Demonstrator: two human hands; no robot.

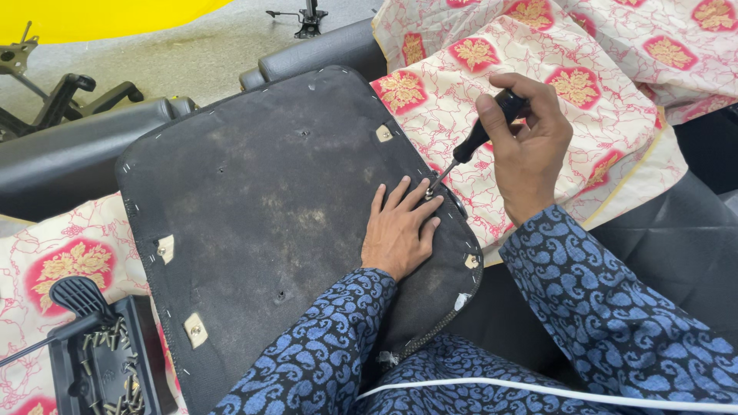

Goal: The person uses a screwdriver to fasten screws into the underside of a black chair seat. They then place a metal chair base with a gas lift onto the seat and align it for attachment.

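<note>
Seat panel: the black seat panel (269, 207) lay underside up across the person's lap and dark cushions, tilted slightly; its fabric cover was dusty and worn pale in patches, with staples along the rim.
Fittings: cream corner tabs (194, 329) with metal fasteners sat near the edges; small holes showed in the middle.
Left hand: the left hand (400, 230) lay flat on the panel near its right edge, fingers spread, fingertips just beside the tool tip.
Right hand: the right hand (526, 142) was closed around the black handle of a screwdriver (469, 150), fingers clamped on it.
Screwdriver: held slanted, tip down on a metal fastener at the panel's right edge.
Surroundings: floral red-and-cream cloth (584, 92) lay behind; a black tray of screws (108, 361) sat at lower left; a white cable (553, 392) crossed the lap.
</note>
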